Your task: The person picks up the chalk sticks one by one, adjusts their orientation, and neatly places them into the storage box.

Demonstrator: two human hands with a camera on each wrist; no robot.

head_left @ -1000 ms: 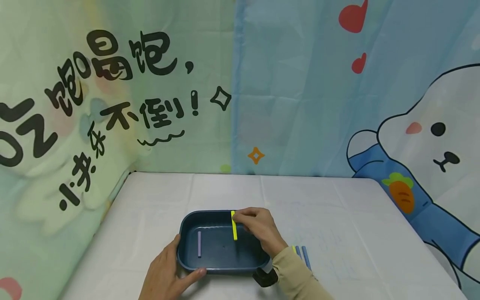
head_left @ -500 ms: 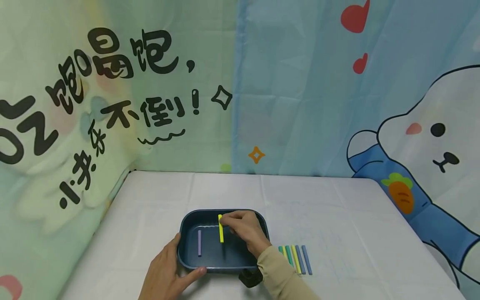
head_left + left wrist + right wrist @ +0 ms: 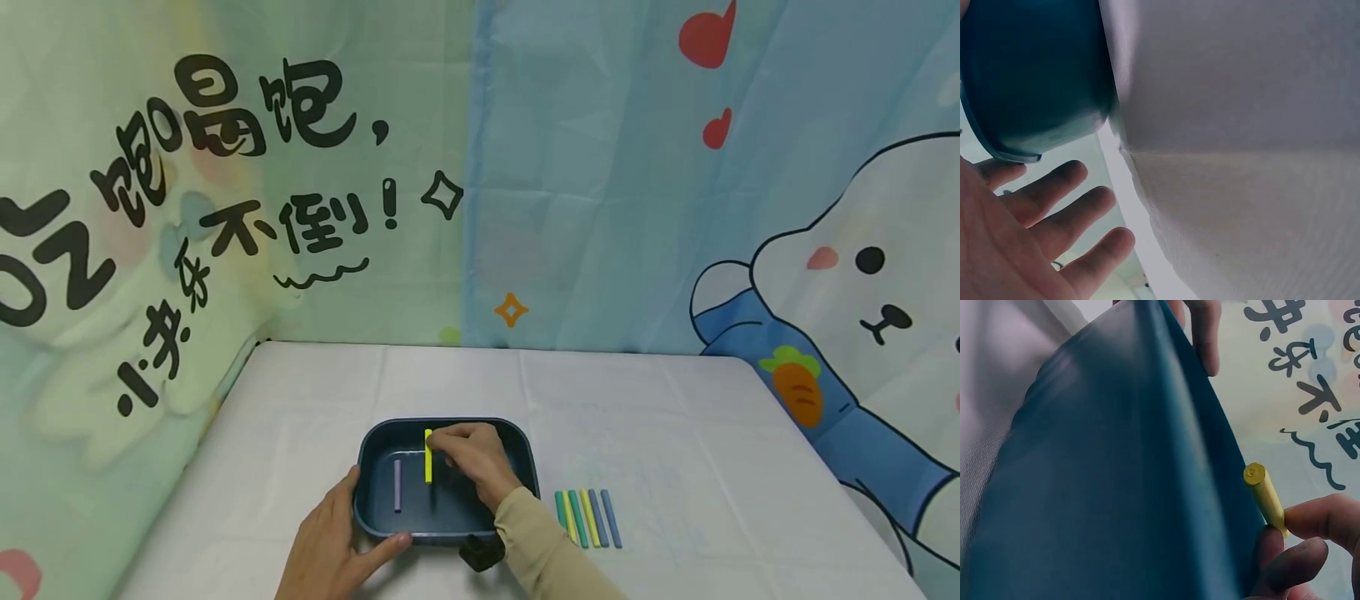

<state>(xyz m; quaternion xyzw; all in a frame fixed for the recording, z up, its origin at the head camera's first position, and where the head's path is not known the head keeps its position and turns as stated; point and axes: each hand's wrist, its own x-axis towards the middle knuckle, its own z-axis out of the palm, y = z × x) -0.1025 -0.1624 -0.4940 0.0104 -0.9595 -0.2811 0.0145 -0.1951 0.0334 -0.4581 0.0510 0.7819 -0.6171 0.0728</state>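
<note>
A dark blue tray [image 3: 528, 467] sits on the white table. Inside it, at the left, lies a purple stick [image 3: 397, 486]. My right hand [image 3: 442, 448] pinches a yellow stick [image 3: 428, 456] by its far half over the tray's middle, just right of the purple one. In the right wrist view the yellow stick [image 3: 1264, 495] points out from my fingertips [image 3: 1310, 531] above the tray's inside [image 3: 1116, 487]. My left hand [image 3: 352, 525] rests against the tray's near left corner, thumb along the front rim, fingers straight [image 3: 1072, 206] beside the tray's outer wall [image 3: 1035, 81].
Several sticks [image 3: 588, 518], green, yellow and blue, lie side by side on the cloth right of the tray. A printed curtain [image 3: 600, 167] hangs behind the table's far edge and along its left side. White cloth [image 3: 675, 417] spreads to the right and back.
My right hand has carried the yellow stick leftward across the tray, closer to the purple stick. The row of sticks on the cloth has come out from under my forearm. The left hand has stayed put.
</note>
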